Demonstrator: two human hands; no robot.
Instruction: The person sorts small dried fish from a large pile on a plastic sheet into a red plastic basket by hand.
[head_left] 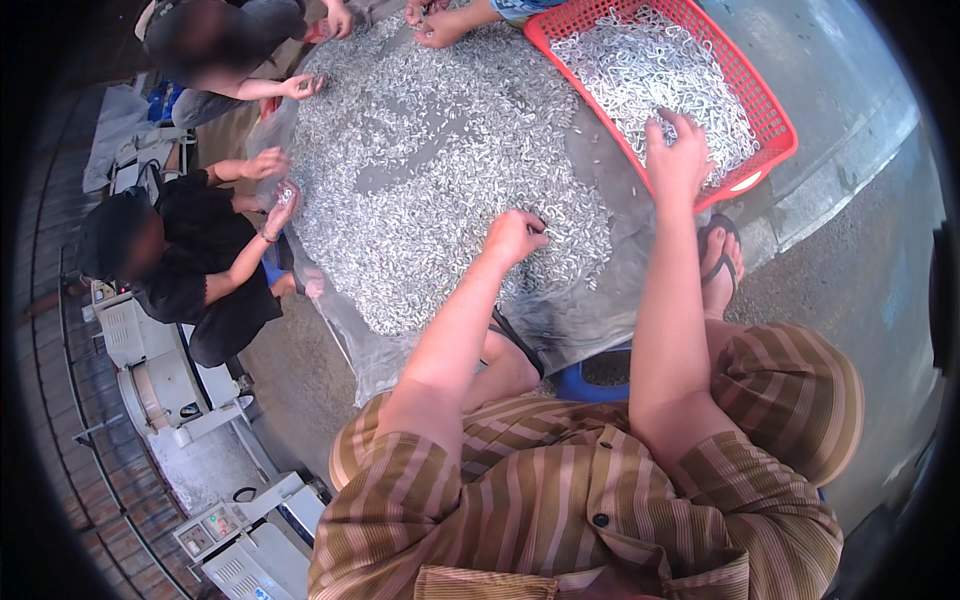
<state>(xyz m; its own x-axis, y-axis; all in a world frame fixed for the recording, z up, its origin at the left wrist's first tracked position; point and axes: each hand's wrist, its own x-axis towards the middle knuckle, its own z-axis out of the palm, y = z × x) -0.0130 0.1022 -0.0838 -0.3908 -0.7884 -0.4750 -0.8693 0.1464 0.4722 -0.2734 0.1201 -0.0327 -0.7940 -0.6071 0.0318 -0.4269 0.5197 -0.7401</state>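
A wide spread of small silver metal pieces (pixel 440 200) lies on a sheet in front of me. My left hand (pixel 514 237) is at the right part of this spread, its fingers curled together in a pinch. What sits between those fingertips is too small to make out. Over the near side of a red plastic basket (pixel 783 140), my right hand (pixel 680 158) reaches with its fingers bent and apart, and no piece shows in it. Silver S-shaped hooks (pixel 640 60) fill the basket in a heap. Pale hook-like pieces (pixel 565 235) lie beside my left fingertips.
Across the spread, a person in black (pixel 190 250) holds small pieces, and another person (pixel 215 50) reaches in at the far left. Another person's hands (pixel 437 28) work at the far edge. Grey machines (pixel 240 530) stand at left. A blue stool (pixel 590 385) is beneath me.
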